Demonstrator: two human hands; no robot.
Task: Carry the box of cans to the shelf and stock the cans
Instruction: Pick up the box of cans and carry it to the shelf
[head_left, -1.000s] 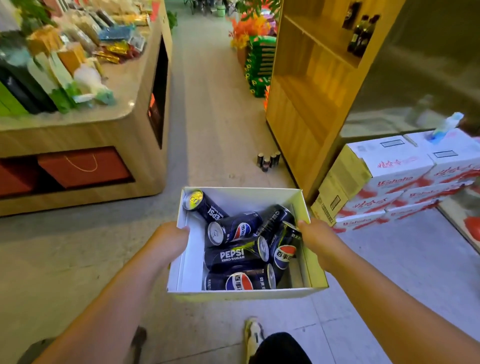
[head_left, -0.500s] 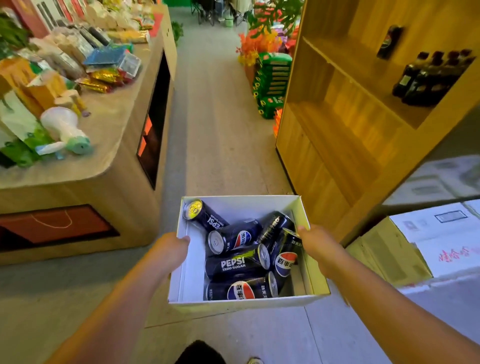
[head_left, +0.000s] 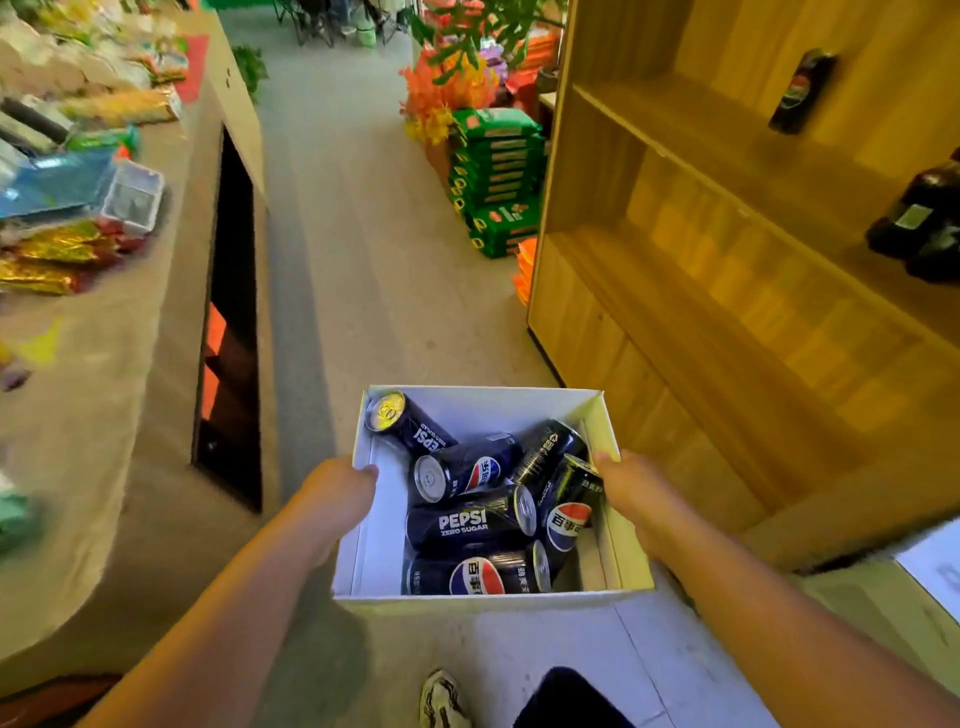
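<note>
A white open-topped box (head_left: 483, 402) is held in front of me above the floor. Several dark Pepsi cans (head_left: 470, 522) lie jumbled inside it, mostly toward its right half. My left hand (head_left: 337, 493) grips the box's left wall with the thumb over the rim. On the opposite wall my right hand (head_left: 636, 499) grips the same way. The wooden shelf unit (head_left: 727, 291) stands close on my right, its lower boards bare, with a few dark bottles (head_left: 922, 223) on an upper board.
A beige display counter (head_left: 93, 415) covered with packaged goods runs along my left. An aisle of floor (head_left: 353, 260) leads ahead between counter and shelf. Stacked green packs (head_left: 498, 176) and orange flowers (head_left: 441, 98) stand past the shelf's far end. My shoe (head_left: 441, 699) shows below.
I have walked forward with the box. The shelf unit is now much nearer on my right, and the stacked white cartons have dropped almost out of view. Both hands keep their grip.
</note>
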